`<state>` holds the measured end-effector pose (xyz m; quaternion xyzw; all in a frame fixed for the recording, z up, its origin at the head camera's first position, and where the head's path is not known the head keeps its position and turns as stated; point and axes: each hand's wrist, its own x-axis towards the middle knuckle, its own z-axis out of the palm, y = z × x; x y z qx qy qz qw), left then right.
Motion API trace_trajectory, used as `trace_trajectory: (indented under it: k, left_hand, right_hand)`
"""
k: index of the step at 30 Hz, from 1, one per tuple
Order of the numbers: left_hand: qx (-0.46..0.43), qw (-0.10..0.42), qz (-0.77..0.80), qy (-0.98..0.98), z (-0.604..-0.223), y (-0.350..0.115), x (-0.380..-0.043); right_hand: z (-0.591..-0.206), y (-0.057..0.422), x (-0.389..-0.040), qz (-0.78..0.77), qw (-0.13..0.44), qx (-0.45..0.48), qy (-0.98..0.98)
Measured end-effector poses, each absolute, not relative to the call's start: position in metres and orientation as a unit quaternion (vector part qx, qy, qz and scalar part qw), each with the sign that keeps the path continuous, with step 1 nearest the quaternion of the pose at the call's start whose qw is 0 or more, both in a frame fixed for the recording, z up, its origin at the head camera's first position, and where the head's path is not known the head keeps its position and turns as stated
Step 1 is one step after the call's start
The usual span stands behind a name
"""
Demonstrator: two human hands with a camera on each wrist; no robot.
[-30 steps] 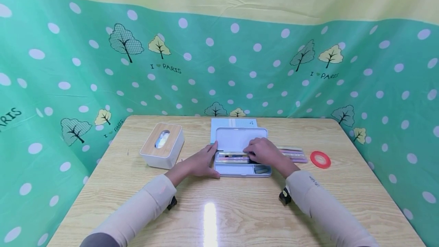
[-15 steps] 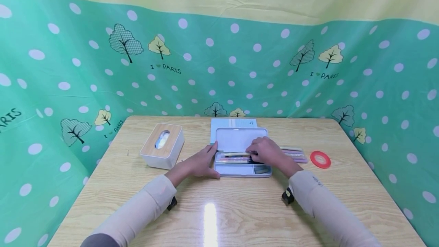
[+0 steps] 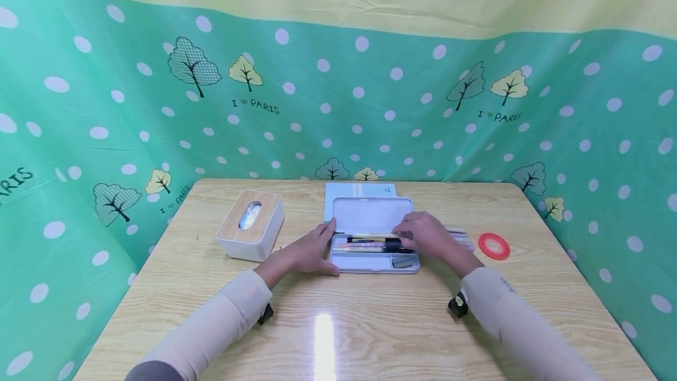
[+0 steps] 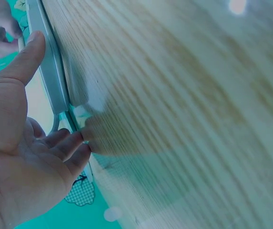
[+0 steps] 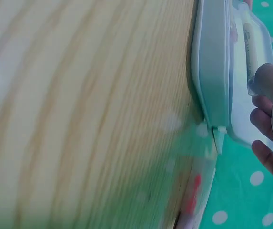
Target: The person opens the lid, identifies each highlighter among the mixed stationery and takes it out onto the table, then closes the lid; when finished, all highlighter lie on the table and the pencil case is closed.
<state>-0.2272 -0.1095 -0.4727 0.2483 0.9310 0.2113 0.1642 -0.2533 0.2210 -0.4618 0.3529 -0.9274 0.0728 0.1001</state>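
Wooden table (image 3: 396, 322): one pencil case (image 3: 362, 261), right hand (image 3: 427, 236) pinching one pen (image 5: 249, 50).

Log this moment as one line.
left hand: beside pencil case | right hand: pinches pale pen | lid: open

My sleeved forearms (image 3: 211, 322) stretched forward, my left hand (image 3: 305, 251) spread, thumb (image 4: 30, 55) apart, my right hand (image 3: 425, 234) pinching, fingers (image 5: 263, 123) bent
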Motion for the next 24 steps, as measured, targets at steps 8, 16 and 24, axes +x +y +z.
trace_trajectory:
  k: [8,16,24]
  left_hand:
    - [0.245,0.165,0.208,0.932,-0.471,-0.109,-0.227]
    - [0.244,0.166,0.203,0.934,-0.473,-0.11,-0.228]
    - [0.246,0.166,0.203,0.933,-0.473,-0.109,-0.229]
  right_hand:
    - [-0.46,0.248,-0.249,0.081,0.104,0.333,-0.934]
    - [-0.453,0.271,-0.243,0.091,0.106,0.319,-0.938]
    - [-0.449,0.294,-0.235,0.1,0.084,0.281,-0.951]
